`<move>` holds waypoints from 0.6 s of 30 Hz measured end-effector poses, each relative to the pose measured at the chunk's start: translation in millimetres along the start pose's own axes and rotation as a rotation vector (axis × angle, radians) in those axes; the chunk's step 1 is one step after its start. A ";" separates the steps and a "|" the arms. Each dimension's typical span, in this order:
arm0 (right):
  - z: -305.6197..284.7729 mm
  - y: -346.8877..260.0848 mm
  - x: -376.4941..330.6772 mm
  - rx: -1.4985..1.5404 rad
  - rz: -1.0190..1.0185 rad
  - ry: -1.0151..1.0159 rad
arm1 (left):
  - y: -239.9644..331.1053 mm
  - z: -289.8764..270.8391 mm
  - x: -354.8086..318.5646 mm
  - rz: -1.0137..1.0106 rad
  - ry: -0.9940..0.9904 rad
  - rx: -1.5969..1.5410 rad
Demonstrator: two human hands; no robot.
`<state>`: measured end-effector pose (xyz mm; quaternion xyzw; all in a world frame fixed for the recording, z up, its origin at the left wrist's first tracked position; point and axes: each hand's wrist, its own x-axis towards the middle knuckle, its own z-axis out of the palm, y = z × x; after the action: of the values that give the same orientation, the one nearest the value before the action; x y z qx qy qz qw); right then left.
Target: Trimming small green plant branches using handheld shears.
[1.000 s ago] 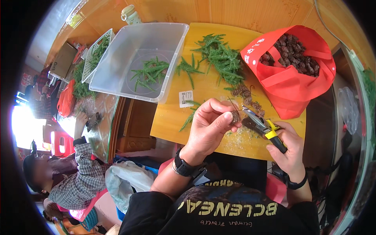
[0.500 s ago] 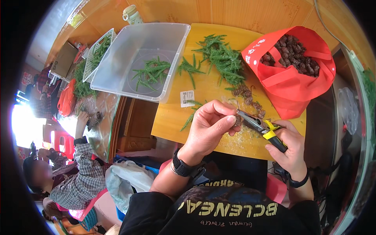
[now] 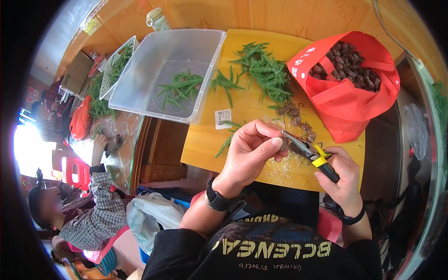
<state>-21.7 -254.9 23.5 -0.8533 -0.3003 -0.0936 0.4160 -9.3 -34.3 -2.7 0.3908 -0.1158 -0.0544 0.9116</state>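
Observation:
My left hand [image 3: 248, 151] pinches a small brown cone-like piece [image 3: 285, 143] above the yellow wooden board [image 3: 205, 140]. My right hand [image 3: 344, 182] grips a pair of pliers [image 3: 308, 151] with yellow and black handles; the jaws meet the brown piece at my left fingertips. Several loose brown pieces [image 3: 296, 117] and pale crumbs [image 3: 284, 170] lie on the board beside my hands. A pile of green needle sprigs [image 3: 263, 70] lies further back on the board.
A red bag [image 3: 354, 107] full of brown cones stands at the right. A clear plastic tub [image 3: 170, 74] holds a few green sprigs. A white mesh tray [image 3: 114, 67] with sprigs is at left. Another person [image 3: 88, 210] in a checked shirt sits at lower left.
My hands and the pliers stay nearly in place; the left fingers have shifted slightly on the brown piece. The other person at lower left has moved a little.

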 end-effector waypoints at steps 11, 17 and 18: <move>13.1 4.8 -8.2 0.050 0.066 0.109 | -2.9 17.9 0.8 0.420 0.068 0.608; 9.4 7.0 -7.6 0.035 0.024 0.101 | -1.3 7.4 2.8 -0.131 0.054 0.044; 9.9 7.8 -8.2 0.028 0.017 0.102 | -5.1 6.9 2.6 -0.027 0.059 0.160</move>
<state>-24.5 -254.6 8.8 -0.8439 -0.2727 -0.1293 0.4435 -8.5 -43.1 -1.4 0.4652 -0.0877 -0.0460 0.8797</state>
